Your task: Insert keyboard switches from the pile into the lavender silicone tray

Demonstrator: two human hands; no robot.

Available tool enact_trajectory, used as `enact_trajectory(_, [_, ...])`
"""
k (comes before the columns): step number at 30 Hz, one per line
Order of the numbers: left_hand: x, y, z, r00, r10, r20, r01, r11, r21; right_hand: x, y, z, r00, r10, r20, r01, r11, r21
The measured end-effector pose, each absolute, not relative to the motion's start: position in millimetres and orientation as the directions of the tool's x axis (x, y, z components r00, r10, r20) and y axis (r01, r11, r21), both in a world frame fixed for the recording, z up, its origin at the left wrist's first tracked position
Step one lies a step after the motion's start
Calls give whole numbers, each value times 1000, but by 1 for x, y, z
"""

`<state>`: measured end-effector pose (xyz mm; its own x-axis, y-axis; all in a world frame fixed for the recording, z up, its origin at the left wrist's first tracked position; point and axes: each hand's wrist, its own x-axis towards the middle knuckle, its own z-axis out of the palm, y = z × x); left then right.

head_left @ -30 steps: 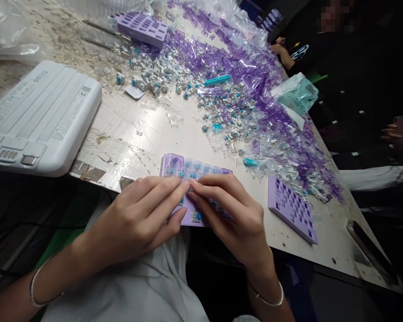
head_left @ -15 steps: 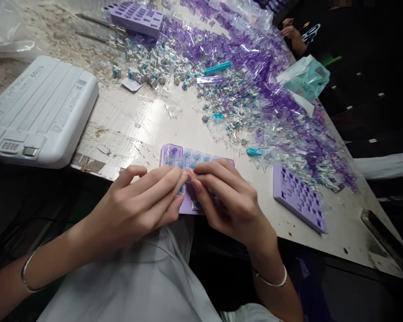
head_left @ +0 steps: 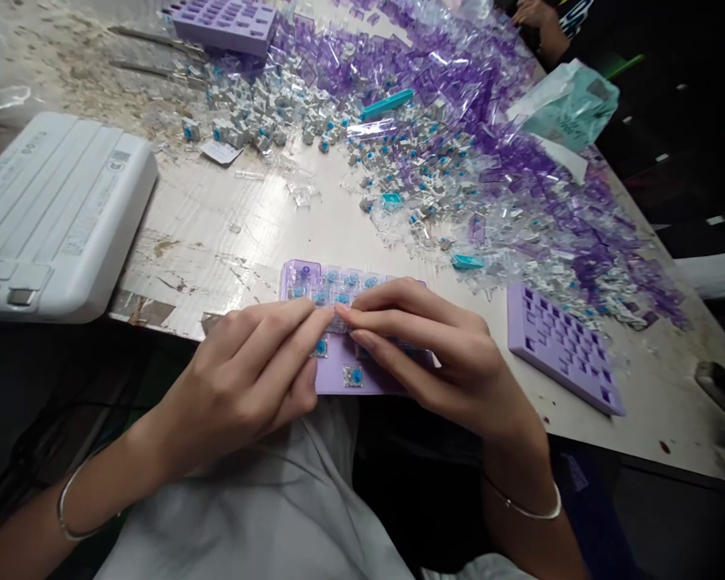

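A lilac tray (head_left: 338, 380) with square sockets lies at the table's near edge, several sockets filled with clear, blue-stemmed key switches. My left hand (head_left: 250, 379) and my right hand (head_left: 441, 350) rest over it, fingers pressed together, their tips meeting above one switch in the tray's middle. What the fingertips pinch is too small to name. Both wrists wear thin bangles.
A second lilac tray (head_left: 565, 348) lies right of my hands, a third (head_left: 223, 20) at the far left. Loose switches and purple clear parts (head_left: 459, 137) cover the table's middle and right. A white device (head_left: 54, 213) sits left. Another person's hand (head_left: 535, 12) shows at the top right.
My hands have stayed on the lilac tray with fingertips together, with only small finger movements. The view has drifted, so the table sits a little differently in frame.
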<state>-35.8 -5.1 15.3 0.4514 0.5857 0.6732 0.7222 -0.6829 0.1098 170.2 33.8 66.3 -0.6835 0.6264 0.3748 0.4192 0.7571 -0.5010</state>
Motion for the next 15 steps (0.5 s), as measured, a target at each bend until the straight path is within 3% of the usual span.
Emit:
enact_trajectory(4, [-37, -7, 14, 436, 612, 659, 704, -689, 174, 170, 34, 62, -647, 634, 423, 440, 764, -471])
enact_trajectory(12, [-35, -7, 13, 441, 599, 668, 702, -694, 159, 169, 35, 59, -635, 627, 452, 432, 773, -464])
enact_trajectory(15, [-35, -7, 13, 430, 595, 679, 701, -694, 164, 169, 36, 58, -660, 579, 478, 416, 812, -409])
